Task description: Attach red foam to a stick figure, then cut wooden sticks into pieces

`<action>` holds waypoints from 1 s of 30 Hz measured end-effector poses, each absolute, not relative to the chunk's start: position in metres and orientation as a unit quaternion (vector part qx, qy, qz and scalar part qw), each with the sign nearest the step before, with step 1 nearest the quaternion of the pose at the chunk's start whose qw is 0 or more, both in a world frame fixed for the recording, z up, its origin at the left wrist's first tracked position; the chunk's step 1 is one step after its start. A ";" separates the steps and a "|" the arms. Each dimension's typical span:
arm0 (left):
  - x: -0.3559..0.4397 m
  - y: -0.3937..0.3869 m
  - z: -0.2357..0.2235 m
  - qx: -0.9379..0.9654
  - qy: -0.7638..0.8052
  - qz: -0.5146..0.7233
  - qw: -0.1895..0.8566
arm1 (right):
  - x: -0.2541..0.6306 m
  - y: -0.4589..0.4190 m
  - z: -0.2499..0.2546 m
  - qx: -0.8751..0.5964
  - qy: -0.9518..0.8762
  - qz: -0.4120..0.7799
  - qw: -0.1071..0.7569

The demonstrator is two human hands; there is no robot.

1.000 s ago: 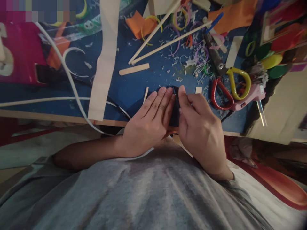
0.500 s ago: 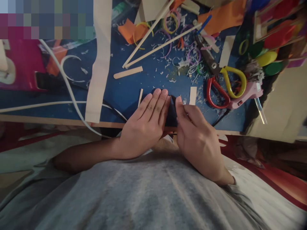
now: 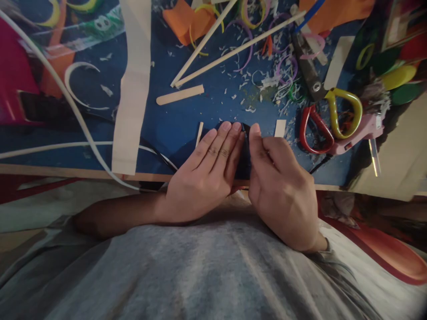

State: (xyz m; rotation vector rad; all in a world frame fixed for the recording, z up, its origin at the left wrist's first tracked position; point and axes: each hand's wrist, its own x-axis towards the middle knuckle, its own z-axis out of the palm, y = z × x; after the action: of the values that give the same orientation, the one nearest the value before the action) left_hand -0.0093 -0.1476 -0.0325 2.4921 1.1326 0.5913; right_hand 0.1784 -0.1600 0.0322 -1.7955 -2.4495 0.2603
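Observation:
My left hand (image 3: 207,178) lies flat near the table's front edge, palm down, its fingers stretched out and side by side. A thin stick (image 3: 199,133) pokes out beyond its fingers; the rest of that stick is hidden. Close on the right is my right hand (image 3: 283,191), closed, with the thumb laid along the curled fingers. Whatever it grips, if anything, is out of sight. A dark shape (image 3: 246,133) shows in the narrow gap between both hands; I cannot tell what it is. A small pale strip (image 3: 280,128) lies just beyond the right hand's knuckles.
Scissors (image 3: 316,86) with red and yellow handles and a pink glue gun (image 3: 360,133) lie on the right. Beyond the hands are a broken craft stick (image 3: 180,95), two long thin sticks (image 3: 240,48) and paper scraps. A long paper strip (image 3: 131,89) and white cable (image 3: 71,102) are left.
The view has shifted nearer the table, so the items spread outward. Both hands keep nearly the same pose, with only a slight move to the right in the picture.

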 end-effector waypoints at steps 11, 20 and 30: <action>-0.007 -0.149 -0.032 0.895 0.391 0.184 0.115 | 0.191 -0.162 0.029 -0.580 -0.799 0.124 0.099; -0.008 -0.146 -0.033 0.903 0.385 0.179 0.070 | 0.189 -0.166 0.024 -0.583 -0.802 0.112 0.065; -0.009 -0.147 -0.031 0.886 0.397 0.190 0.147 | 0.182 -0.153 0.030 -0.586 -0.801 0.112 0.055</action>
State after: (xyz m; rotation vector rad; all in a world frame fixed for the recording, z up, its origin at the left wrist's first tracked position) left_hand -0.0091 -0.1471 -0.0310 2.5503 1.1418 0.5456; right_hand 0.1818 -0.1525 0.0297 -1.7800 -2.4311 0.3401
